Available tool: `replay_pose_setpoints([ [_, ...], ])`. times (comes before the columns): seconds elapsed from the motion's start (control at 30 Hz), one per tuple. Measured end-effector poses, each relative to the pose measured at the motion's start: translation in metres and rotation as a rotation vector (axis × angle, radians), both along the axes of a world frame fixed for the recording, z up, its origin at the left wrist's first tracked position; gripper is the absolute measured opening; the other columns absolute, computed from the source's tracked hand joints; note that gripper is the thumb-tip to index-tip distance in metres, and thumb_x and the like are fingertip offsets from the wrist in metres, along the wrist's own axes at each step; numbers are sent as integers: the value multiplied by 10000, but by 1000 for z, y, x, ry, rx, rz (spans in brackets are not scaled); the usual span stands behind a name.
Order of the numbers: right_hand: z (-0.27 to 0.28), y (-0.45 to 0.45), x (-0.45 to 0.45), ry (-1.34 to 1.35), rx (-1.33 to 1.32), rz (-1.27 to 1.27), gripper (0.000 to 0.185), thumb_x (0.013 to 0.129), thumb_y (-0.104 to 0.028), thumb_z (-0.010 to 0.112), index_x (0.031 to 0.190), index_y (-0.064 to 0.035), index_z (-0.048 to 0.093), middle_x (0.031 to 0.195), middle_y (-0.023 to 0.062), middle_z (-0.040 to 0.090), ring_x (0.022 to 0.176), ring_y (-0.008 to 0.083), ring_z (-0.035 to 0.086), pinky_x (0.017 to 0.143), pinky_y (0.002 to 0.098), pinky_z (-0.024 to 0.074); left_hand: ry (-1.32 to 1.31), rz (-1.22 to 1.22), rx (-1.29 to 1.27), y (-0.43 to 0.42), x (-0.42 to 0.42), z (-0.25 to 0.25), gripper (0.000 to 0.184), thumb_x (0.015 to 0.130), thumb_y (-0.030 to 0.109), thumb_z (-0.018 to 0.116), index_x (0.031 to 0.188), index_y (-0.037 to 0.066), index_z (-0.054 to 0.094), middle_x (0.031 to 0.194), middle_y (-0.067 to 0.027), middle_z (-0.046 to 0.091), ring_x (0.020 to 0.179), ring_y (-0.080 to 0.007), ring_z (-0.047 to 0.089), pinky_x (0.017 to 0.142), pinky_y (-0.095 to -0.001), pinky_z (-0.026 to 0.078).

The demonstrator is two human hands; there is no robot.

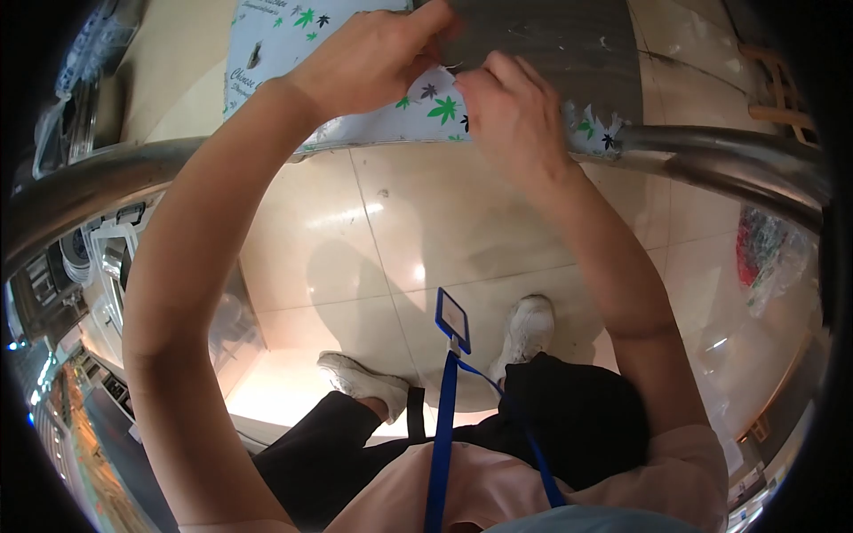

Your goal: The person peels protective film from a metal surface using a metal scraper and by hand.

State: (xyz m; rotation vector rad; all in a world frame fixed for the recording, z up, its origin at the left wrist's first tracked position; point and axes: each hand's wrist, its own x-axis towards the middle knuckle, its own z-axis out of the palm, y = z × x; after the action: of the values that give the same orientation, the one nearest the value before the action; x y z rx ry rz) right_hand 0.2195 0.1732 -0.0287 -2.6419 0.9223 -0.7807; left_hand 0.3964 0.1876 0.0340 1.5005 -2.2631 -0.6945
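A flat board (591, 62) with a dark grey surface lies at the top of the view. White sheeting (267, 40) printed with green and black leaves covers its left part and a strip along the near edge. My left hand (382, 58) is over the sheeting, fingers bent at its torn edge. Close to its right, my right hand (514, 107) has its fingers pinched on the sheeting's edge. Ragged bits of the sheeting remain at the board's near right corner.
A metal tube (711, 147) runs along the board's near side. My shoes (529, 329) stand on the tiled floor (355, 222) below. A blue lanyard with a badge (453, 320) hangs down. Clear plastic with something red (760, 249) lies at the right, a wooden stool (782, 93) above it.
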Motion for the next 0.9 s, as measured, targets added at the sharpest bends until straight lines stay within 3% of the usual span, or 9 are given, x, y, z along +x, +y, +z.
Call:
replay_pose_setpoints([
  [0.17, -6, -5, -8, -253, 225, 77, 155, 678, -51, 573, 828, -23, 600, 802, 103, 537, 786, 264, 534, 666, 350, 461, 29, -16, -31, 0, 0, -8, 314, 702, -15, 604, 976, 32, 457, 833, -119, 615, 788, -298, 596, 667, -352, 470],
  [0.3, 2, -12, -10, -239, 160, -30, 133, 689, -60, 577, 812, -22, 609, 791, 103, 541, 791, 273, 530, 688, 357, 454, 40, 53, 49, -1, 2, -14, 414, 675, -44, 624, 1046, 33, 459, 918, -115, 615, 907, -288, 577, 756, -346, 460],
  [0.4, -5, -18, -4, -111, 77, 13, 85, 688, -51, 564, 756, -20, 604, 771, 99, 542, 772, 276, 528, 704, 358, 447, 125, 19, -53, 1, -5, -6, 273, 732, 18, 578, 957, 25, 424, 728, -148, 601, 682, -340, 587, 603, -376, 468],
  [0.5, -7, -14, -2, -93, 88, 50, 44, 687, -50, 581, 718, -25, 599, 754, 87, 532, 755, 270, 520, 686, 358, 440, 40, 6, -187, 8, -2, -23, 495, 674, -28, 630, 1122, 47, 435, 967, -121, 606, 996, -300, 533, 826, -356, 438],
  [0.6, -12, -11, -3, -144, -18, 56, 53, 690, -55, 634, 723, -31, 600, 723, 73, 512, 726, 260, 510, 632, 363, 437, -63, -77, -252, 14, -15, -32, 571, 674, -9, 635, 1187, 64, 398, 1011, -128, 592, 1061, -313, 485, 880, -369, 409],
  [0.73, -15, -11, -4, -193, -55, 71, 51, 680, -43, 631, 722, -35, 602, 706, 69, 510, 703, 263, 511, 622, 365, 436, -77, 18, -69, 6, -21, -24, 429, 682, 25, 598, 1081, 73, 447, 888, -128, 594, 866, -310, 553, 758, -404, 448],
  [0.77, -15, -10, -5, -191, -48, 78, 53, 679, -40, 630, 725, -36, 604, 703, 68, 510, 699, 264, 512, 619, 365, 437, -29, -91, -248, 2, -22, -16, 333, 721, 15, 578, 1001, 16, 398, 704, -157, 589, 660, -355, 575, 583, -400, 459],
  [0.87, -10, -7, -5, -211, -60, 87, 24, 672, -61, 573, 675, -47, 593, 704, 76, 511, 721, 260, 525, 676, 364, 446, -261, -96, -64, -1, -22, -6, 385, 713, 15, 576, 1039, 6, 371, 688, -164, 579, 652, -362, 565, 571, -417, 450],
  [0.9, -9, -6, -6, -219, -49, 89, 15, 673, -63, 586, 678, -49, 592, 708, 74, 516, 714, 255, 528, 663, 361, 449, -229, -110, -66, -1, -20, -6, 386, 717, 18, 573, 1043, 5, 367, 687, -164, 579, 651, -362, 566, 569, -414, 452],
])
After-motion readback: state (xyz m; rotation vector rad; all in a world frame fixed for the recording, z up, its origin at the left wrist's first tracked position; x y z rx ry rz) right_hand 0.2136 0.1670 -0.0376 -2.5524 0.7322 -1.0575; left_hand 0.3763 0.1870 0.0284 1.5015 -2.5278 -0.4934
